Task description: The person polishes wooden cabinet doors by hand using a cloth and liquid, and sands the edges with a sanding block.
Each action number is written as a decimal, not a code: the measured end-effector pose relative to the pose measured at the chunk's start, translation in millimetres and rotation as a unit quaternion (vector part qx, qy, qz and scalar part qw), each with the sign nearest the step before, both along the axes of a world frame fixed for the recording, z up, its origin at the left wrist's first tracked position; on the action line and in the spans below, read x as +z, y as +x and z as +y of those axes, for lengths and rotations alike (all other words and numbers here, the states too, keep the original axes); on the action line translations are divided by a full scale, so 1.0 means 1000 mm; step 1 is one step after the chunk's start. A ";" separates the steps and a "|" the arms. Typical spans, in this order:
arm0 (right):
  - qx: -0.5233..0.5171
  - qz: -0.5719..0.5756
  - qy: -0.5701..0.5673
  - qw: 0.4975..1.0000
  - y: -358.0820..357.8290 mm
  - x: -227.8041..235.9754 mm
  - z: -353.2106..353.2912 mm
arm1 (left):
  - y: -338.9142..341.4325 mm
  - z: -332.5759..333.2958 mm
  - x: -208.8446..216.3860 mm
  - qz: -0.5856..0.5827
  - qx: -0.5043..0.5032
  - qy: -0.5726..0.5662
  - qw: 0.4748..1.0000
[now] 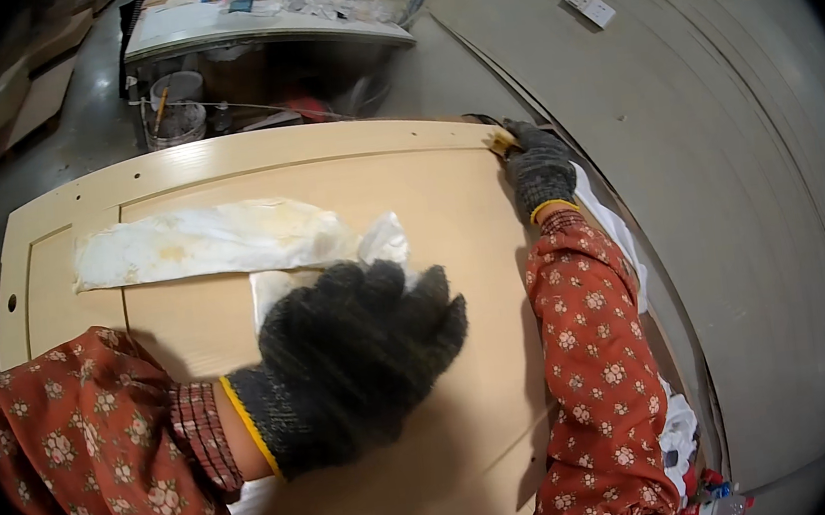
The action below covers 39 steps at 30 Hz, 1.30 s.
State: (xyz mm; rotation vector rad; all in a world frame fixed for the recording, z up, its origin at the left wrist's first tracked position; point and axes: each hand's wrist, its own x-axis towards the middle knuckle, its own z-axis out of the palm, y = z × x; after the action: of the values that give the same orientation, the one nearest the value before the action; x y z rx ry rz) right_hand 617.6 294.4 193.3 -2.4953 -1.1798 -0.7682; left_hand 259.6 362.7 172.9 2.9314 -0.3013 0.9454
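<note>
Cream panel (pixel 476 236) lay flat in front of you, spreading across the middle of the view from 9 o'clock to 2 o'clock and running out of sight towards 6. Its far edge bowed across 12 o'clock, with the cluttered worktable (pixel 181 20) past it; at 3 o'clock the grey wall (pixel 731 224) stood near its right side, leaving you tighter room there. A bare stretch of panel stayed open between your two gloves. Its far rail pointed from 9 towards 2 o'clock; with the near end out of view, you could not tell its long axis. A crumpled white cloth (pixel 200 242) rested on it at 10 o'clock, stretched lengthwise between 9 and 3. Your right hand (pixel 539 166), at 2 o'clock, had its fingers curled closely around a small yellow-brown piece (pixel 500 141) at the far corner. Your left hand (pixel 353 359), at 7 o'clock, was half-spread and blurred beside the cloth; whether its hidden palm held anything, you could not tell.
</note>
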 end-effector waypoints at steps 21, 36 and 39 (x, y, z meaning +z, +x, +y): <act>0.003 0.012 -0.133 0.991 -0.043 0.030 -0.114 | 0.004 -0.005 0.001 -0.025 0.020 0.029 0.999; -0.020 0.017 -0.101 0.995 -0.068 0.024 -0.159 | 0.005 -0.006 -0.003 0.047 0.045 0.064 0.996; -0.060 0.060 -0.156 0.984 -0.097 0.045 -0.230 | -0.025 0.012 0.010 0.088 0.019 0.098 0.991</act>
State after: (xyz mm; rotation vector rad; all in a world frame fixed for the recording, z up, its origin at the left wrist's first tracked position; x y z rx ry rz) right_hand 520.3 64.5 238.5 -2.8435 -1.1946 -0.4817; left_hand 234.6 375.1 182.9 3.1830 -0.3487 0.6903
